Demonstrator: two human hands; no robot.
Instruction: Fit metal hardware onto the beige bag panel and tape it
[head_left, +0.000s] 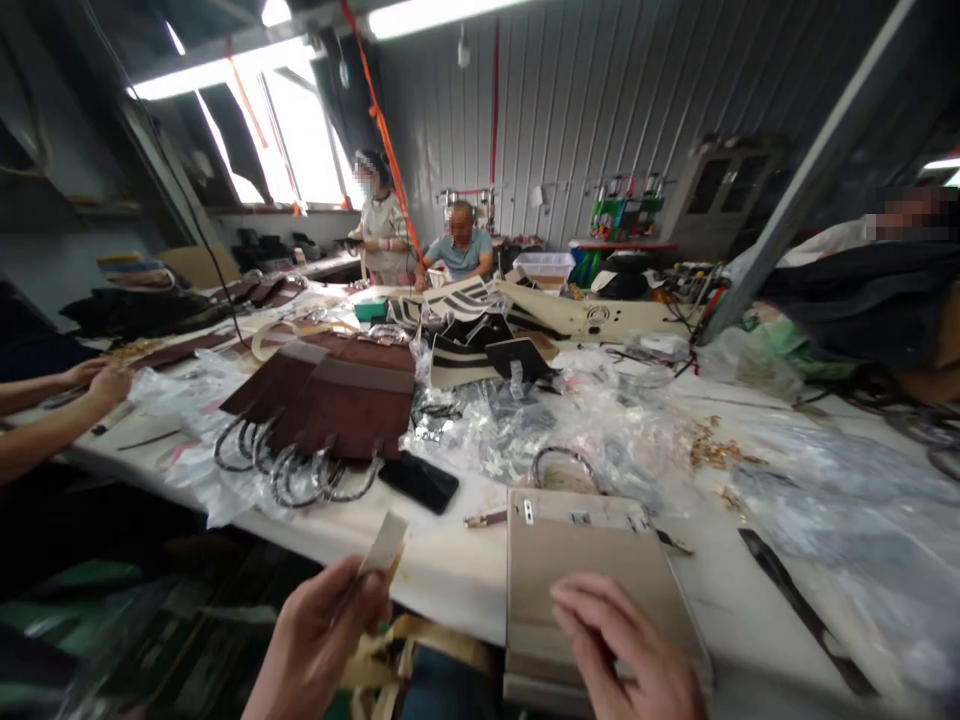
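My left hand (326,625) pinches a small flat beige strip (384,543), which sticks up past the fingertips at the table's front edge. A yellowish edge shows along its right side. Loosely curved, my right hand (622,640) is over the front of a beige handbag (592,545), with nothing visible in its fingers; whether it touches the bag I cannot tell. The bag lies flat, its round handle (562,455) pointing away from me. Small metal fittings (528,512) show near its top edge. A short strap with a metal end (486,519) lies to its left.
Dark brown bags (352,400) with wrapped handles and a black phone (418,484) lie to the left. Clear plastic wrapping (510,430) spreads across the middle. Gold-coloured hardware (716,445) and a dark strap (802,605) are at right. Co-workers sit or stand around the table.
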